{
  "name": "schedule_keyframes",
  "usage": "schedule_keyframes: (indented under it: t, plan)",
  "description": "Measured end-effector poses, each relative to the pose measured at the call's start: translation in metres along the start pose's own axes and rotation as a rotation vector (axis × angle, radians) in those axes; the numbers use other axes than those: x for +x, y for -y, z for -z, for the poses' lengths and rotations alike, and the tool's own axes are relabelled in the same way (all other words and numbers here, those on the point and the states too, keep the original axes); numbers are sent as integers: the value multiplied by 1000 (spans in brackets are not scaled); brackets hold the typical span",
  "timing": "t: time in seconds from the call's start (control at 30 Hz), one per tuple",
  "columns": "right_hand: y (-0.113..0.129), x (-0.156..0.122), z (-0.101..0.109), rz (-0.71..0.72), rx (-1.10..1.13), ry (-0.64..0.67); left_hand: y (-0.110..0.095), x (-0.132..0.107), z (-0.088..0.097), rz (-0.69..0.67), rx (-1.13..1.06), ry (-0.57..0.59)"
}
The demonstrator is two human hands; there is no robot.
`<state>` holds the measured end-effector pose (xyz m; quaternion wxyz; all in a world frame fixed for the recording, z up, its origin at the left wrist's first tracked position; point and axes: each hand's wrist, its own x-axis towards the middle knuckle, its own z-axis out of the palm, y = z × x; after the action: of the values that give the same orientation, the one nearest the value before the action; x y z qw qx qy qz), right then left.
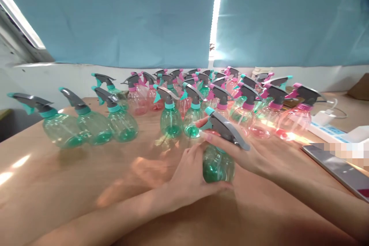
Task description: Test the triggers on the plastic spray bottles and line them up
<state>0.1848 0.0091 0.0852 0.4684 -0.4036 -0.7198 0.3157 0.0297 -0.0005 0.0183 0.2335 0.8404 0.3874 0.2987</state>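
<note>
A green spray bottle [217, 166] with a grey trigger head [227, 130] stands on the wooden table [72, 177] just in front of me. My left hand [190, 177] wraps round the bottle's round body from the left. My right hand [245, 153] reaches in from the right, with its fingers closed around the neck under the grey spray head. Both hands grip this one bottle.
Several green spray bottles [95, 125] and pink spray bottles [291, 121] stand in rows across the far half of the table. A white power strip [325, 128] and a grey flat device [340, 171] lie at the right. Blue curtains hang behind.
</note>
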Motion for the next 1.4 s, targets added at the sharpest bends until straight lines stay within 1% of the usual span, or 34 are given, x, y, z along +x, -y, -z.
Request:
schedule_keyframes:
  t: [0.13, 0.2, 0.27, 0.33, 0.4, 0.53, 0.67, 0.77, 0.9, 1.07, 1.13, 1.27, 1.4]
  plan:
    - [-5, 3, 0, -56, 0, 62, 16, -8, 8, -38, 75, 83]
    - [-10, 4, 1, -91, 8, 93, 26, -15, 14, -22, 98, 108]
    - [-16, 4, 2, -88, 35, 107, 35, -21, 20, 6, 211, 190]
    - [-20, 4, 3, -76, 71, 130, 42, -26, 26, 48, 299, 225]
    - [-22, 4, 4, -55, 117, 157, 46, -28, 29, 73, 352, 245]
    - [-20, 6, 6, -25, 215, 196, 47, -27, 30, 56, 398, 289]
    - [-17, 5, 5, -38, 261, 207, 46, -25, 28, 39, 433, 285]
    - [-18, 3, 4, -60, 225, 174, 45, -24, 28, 31, 443, 285]
    - [-19, 1, 3, -54, 182, 138, 45, -24, 28, 38, 451, 291]
    - [-16, 1, 5, -85, 121, 133, 50, -26, 25, 11, 466, 247]
    - [-15, 0, 5, -90, 64, 102, 51, -27, 24, 0, 468, 240]
    - [-14, -2, 7, -80, -69, -3, 51, -26, 24, -2, 464, 249]
    - [-15, -3, 9, -70, -47, 49, 49, -25, 25, 11, 454, 263]
